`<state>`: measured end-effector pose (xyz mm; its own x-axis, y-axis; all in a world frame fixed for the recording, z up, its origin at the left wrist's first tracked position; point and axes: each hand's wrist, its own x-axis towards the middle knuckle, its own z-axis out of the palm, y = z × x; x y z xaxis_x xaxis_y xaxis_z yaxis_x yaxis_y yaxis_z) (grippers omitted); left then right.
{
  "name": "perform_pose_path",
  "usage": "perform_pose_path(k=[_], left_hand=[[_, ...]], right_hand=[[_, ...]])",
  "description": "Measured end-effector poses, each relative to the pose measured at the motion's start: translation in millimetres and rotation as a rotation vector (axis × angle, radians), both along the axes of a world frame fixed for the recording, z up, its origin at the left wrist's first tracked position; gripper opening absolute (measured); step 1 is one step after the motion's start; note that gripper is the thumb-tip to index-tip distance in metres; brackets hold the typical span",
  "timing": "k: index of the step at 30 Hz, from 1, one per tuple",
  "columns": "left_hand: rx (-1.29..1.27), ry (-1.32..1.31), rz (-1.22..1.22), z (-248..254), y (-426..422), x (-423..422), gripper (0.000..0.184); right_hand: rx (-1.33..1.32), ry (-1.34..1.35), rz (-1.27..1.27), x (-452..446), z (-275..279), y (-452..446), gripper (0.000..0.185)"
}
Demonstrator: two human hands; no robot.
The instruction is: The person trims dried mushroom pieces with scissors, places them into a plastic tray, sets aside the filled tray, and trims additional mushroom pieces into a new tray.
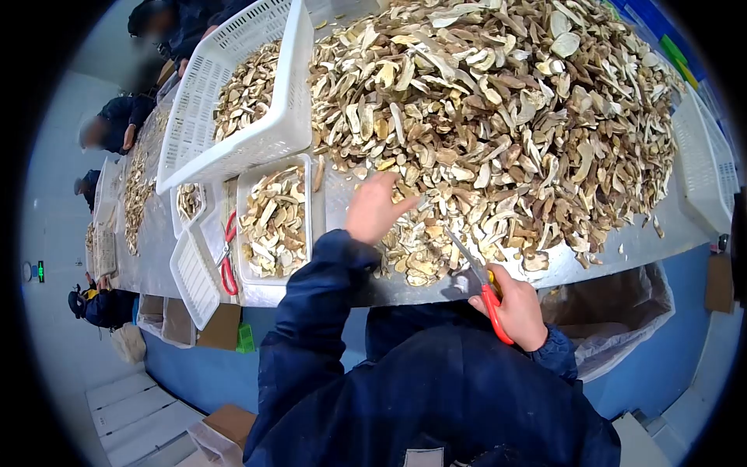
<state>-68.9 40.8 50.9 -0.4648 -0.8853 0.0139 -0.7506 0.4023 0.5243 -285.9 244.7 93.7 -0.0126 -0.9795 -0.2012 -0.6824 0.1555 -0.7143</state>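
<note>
With 12 o'clock taken as straight ahead of the person, a white perforated basket (292,109) stands at the left of the surface (338,198), holding brown-and-cream slices. Nearer the person, a small white tray (194,280) sits tilted, beside a pair of spare scissors (227,274). Their red handles are spread along a 12-to-6 o'clock line; tip direction cannot be told. Just to their right, a white rectangular tray (309,198) carries a load of slices, its long axis near 12-to-6 o'clock.

Next, the left hand (377,208) is over the near left edge of the loose slices. Its thumb is spread from the fingers and points to 3 o'clock; no slice shows pinched between them. A patch of smaller pieces (420,255) lies at its 4 to 5 o'clock, and the main heap (498,117) spreads at its 2 o'clock. Judged by this layout, the work is at a partial stage: some slices are in containers, while the bulk lies loose. Which pieces are already cut cannot be told.

Farther right, the working scissors (488,294) are above the near edge of the surface. Their long axis runs 11-to-5 o'clock, tip toward 11, red handle toward 5. The right hand (517,310) has its fingers wrapped around that handle.
</note>
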Motion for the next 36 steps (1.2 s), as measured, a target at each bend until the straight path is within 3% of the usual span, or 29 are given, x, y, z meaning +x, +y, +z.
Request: perform_pose_path(k=[2, 3, 6, 10, 16, 20, 24, 28, 29, 32, 33, 36], left_hand=[[-0.148, -0.134, 0.096, -13.3, 4.2, -14.7, 0.042], [-0.021, -0.159, 0.107, -9.4, 3.7, -18.1, 0.045], [-0.087, -0.105, 0.018, -9.6, 13.4, -11.9, 0.044], [0.052, 0.085, -0.023, -8.2, 23.9, 8.3, 0.040], [0.848, 1.021, 0.259, -16.5, 14.6, 56.7, 0.048], [1.091, 1.589, 0.239, -14.2, 14.5, 60.6, 0.046], [1.248, 1.584, 0.121, -39.9, -19.4, 58.1, 0.043], [0.021, 0.118, 0.013, -5.4, -11.8, 8.9, 0.021], [-0.077, 0.047, -0.024, -10.6, -11.8, 5.3, 0.018], [-0.062, 0.006, -0.020, -21.7, -14.6, 10.4, 0.021], [0.003, 0.136, -0.045, -29.0, -19.2, 19.3, 0.019], [0.841, 0.867, 0.379, -10.6, -15.4, 43.3, 0.016]], right_hand=[[0.000, -0.006, -0.004, -0.8, -1.4, 2.0, 0.054], [-0.002, 0.003, -0.007, -1.7, -1.3, 2.4, 0.054], [0.013, 0.010, -0.019, -3.6, -2.2, 4.8, 0.055], [0.010, -0.028, -0.028, -7.4, -9.9, 3.9, 0.056], [-0.051, -0.040, -0.020, -8.7, -9.2, 4.6, 0.055], [-0.028, -0.041, -0.038, -10.4, -8.9, 5.8, 0.056], [-0.014, -0.028, -0.041, -9.4, -7.2, 7.1, 0.056], [-0.017, -0.033, -0.049, -8.0, -3.7, 8.3, 0.056], [-0.019, -0.033, -0.051, -8.1, -3.1, 8.7, 0.056], [-0.016, -0.016, -0.053, -10.7, -7.1, 11.5, 0.058], [-0.017, -0.018, -0.056, -11.0, -7.4, 12.3, 0.058], [-0.018, -0.022, -0.061, -12.1, -8.2, 11.7, 0.056]])
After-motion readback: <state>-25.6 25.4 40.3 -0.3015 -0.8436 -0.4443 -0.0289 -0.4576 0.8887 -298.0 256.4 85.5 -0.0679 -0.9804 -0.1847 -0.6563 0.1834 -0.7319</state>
